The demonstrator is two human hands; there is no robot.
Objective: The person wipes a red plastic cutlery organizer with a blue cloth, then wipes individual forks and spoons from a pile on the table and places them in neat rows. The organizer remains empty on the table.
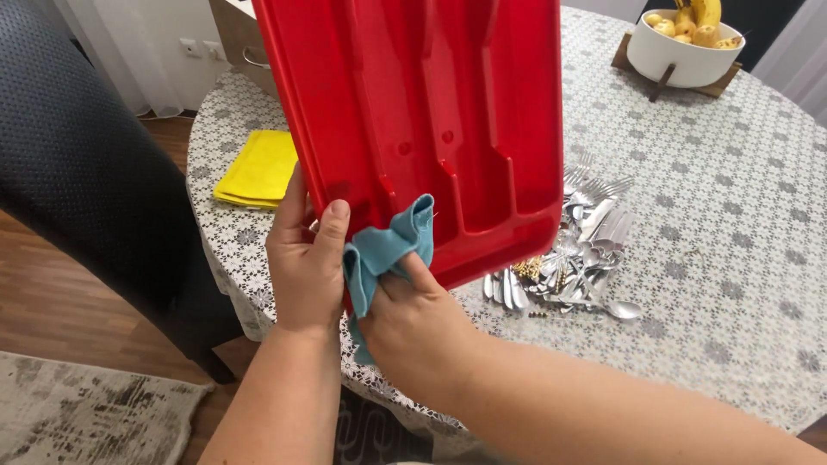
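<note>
Red cutlery tray (422, 129) held up on end above the table (732, 224), wiped with a blue cloth (383, 254).

The left hand (301, 258) clamps the tray's lower corner, thumb on its face; the right hand (413, 323) pinches the cloth against that bottom rim. Wiping goes best with a steady brace and short strokes into the moulded grooves. The tray's long axis runs up, slightly tilted, underside toward the camera, above piled cutlery (577, 258).

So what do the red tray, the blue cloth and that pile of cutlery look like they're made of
Red tray: looks like moulded plastic, glossy, with pressed-in dividers and soft highlights. Blue cloth: soft, matte fabric, perhaps microfibre, bunching into folds. Cutlery pile: polished metal, probably steel, with bright silvery reflections.
</note>
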